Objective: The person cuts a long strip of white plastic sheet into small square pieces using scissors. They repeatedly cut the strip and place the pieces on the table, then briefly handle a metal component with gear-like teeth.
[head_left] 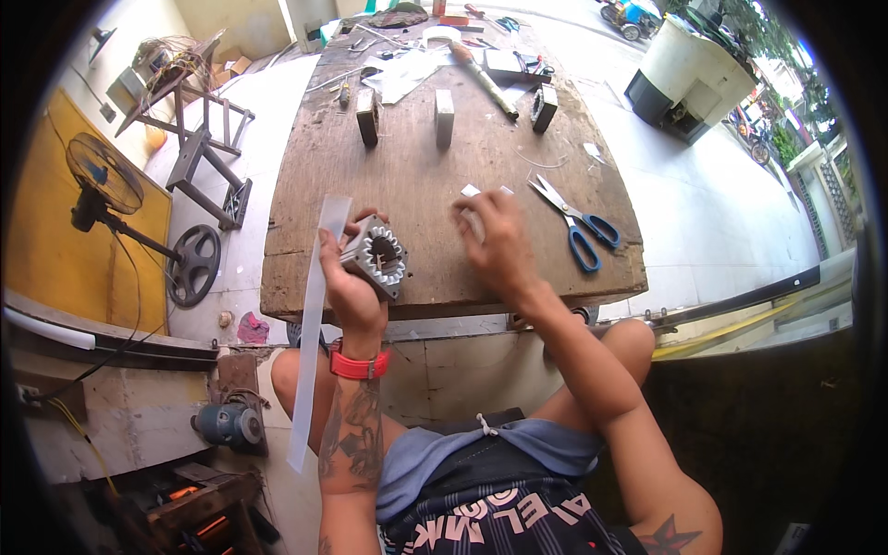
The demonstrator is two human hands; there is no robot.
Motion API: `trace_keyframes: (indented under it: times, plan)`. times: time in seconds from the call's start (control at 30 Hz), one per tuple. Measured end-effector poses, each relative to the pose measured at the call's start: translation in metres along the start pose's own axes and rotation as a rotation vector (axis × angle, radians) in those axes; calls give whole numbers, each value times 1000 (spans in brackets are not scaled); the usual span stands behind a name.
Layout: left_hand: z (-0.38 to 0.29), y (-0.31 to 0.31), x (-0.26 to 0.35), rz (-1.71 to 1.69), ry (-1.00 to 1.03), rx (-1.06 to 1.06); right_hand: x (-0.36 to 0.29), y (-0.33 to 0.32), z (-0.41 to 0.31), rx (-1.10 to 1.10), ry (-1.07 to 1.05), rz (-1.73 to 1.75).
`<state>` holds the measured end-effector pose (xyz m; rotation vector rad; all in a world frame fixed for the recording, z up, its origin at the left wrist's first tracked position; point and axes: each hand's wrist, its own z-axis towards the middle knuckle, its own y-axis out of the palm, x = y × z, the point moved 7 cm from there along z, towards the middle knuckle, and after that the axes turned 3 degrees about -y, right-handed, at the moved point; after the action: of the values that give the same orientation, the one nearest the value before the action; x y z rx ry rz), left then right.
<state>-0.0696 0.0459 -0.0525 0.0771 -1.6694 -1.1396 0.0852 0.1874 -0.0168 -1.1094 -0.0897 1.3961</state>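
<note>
In my left hand is a squarish metal motor stator core, tilted so its round bore faces up to the right. White insulation liners stick out in a ring around that bore. The same hand also pins a long translucent plastic strip, which hangs down past my wrist. My right hand is blurred above the wooden table, fingers curled over small white pieces. Whether it grips one of them is unclear. Scissors with blue handles lie spread to its right.
Three more stator cores, left, middle and right, stand across the wooden table. Behind them lie a wooden-handled rod, white sheets and assorted tools. A pedestal fan is on the left, near a bench grinder.
</note>
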Motion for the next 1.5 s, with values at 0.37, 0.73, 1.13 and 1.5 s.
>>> trace_keyframes:
  times: [0.37, 0.73, 1.13, 1.5]
  plan:
    - [-3, -3, -6, 344, -28, -24, 54, -8, 25, 43, 107, -141]
    - [-5, -13, -8, -205, -238, 116, 13, -33, 16, 101, -20, 204]
    - [-16, 2, 0, -103, -56, 87, -46, -14, -14, -86, -106, 326]
    - [-22, 7, -4, -129, -93, 80, -73, -13, -20, -7, -419, 89]
